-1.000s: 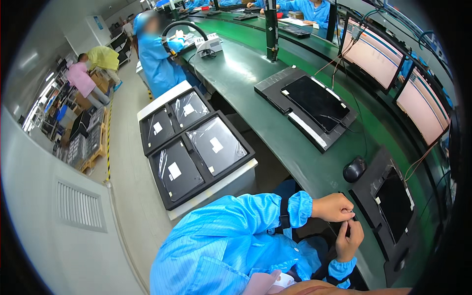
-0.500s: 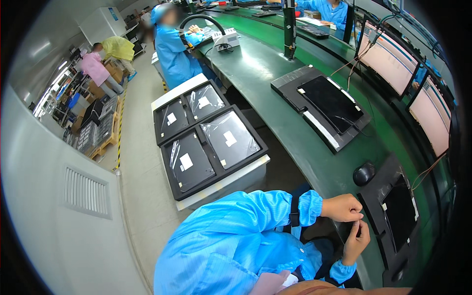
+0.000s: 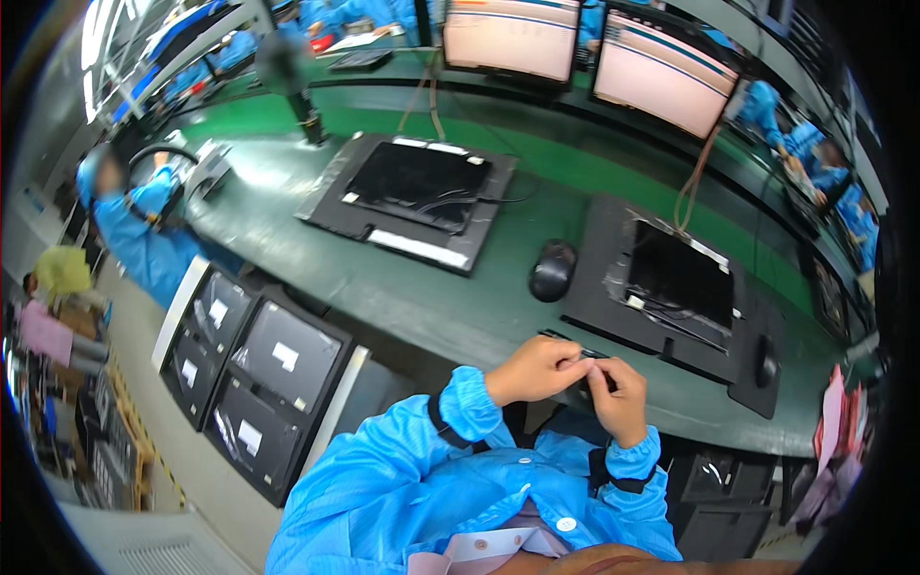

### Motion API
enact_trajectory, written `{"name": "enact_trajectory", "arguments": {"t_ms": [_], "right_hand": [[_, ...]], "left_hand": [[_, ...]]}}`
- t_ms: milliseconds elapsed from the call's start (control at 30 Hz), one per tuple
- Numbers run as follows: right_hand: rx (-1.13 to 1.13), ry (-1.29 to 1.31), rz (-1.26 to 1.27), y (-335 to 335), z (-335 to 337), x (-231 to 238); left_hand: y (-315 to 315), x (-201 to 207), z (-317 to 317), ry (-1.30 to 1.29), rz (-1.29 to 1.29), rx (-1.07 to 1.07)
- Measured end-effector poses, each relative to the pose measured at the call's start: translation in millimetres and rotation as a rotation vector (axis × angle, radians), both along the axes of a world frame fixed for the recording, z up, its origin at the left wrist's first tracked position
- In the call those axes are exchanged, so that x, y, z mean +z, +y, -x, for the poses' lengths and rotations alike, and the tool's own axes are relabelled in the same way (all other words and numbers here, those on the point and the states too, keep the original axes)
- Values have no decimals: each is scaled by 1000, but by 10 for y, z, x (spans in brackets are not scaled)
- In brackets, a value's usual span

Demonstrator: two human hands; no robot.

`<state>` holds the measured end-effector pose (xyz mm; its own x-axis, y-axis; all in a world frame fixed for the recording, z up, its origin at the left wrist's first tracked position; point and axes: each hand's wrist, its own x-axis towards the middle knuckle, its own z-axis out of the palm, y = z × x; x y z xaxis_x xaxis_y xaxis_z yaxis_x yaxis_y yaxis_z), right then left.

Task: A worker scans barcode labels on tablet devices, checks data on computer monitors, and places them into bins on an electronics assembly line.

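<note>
My left hand (image 3: pixel 537 369) and my right hand (image 3: pixel 618 398) meet fingertip to fingertip above the front edge of the green bench (image 3: pixel 412 316). Both are closed in a pinch, and whatever sits between the fingers is too small or hidden to name. A slim dark piece (image 3: pixel 558 335) shows just beyond the fingertips; I cannot tell whether it is held or lies on the bench. Past my hands, a black flat display panel (image 3: pixel 680 278) lies on a dark pad, with white tabs at its edges. A black computer mouse (image 3: pixel 551 270) rests left of that pad.
Another black panel (image 3: pixel 419 184) lies on a pad farther left. Two lit monitors (image 3: pixel 513 38) stand behind, with cables hanging down. Black trays (image 3: pixel 311 422) of wrapped panels are at my left. A second mouse (image 3: pixel 767 362) sits right. Co-workers in blue are at the benches.
The view has swung right, so the bench and both panels now appear farther left and the monitors come into view more fully. My hands remain pinched together, with the slim dark piece now visible.
</note>
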<state>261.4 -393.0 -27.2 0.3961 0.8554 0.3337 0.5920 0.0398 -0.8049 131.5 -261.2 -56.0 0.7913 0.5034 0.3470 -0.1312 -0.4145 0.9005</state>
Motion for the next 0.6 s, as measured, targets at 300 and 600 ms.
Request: {"name": "enact_trajectory", "arguments": {"t_ms": [300,600], "right_hand": [[-65,-72,-51,-42,-2,-107],[-124,-234,-31,-63,3,-236]], "left_hand": [[-32,7,-19,6,-2,-25],[12,-57,-171,-81,-58,24]]}}
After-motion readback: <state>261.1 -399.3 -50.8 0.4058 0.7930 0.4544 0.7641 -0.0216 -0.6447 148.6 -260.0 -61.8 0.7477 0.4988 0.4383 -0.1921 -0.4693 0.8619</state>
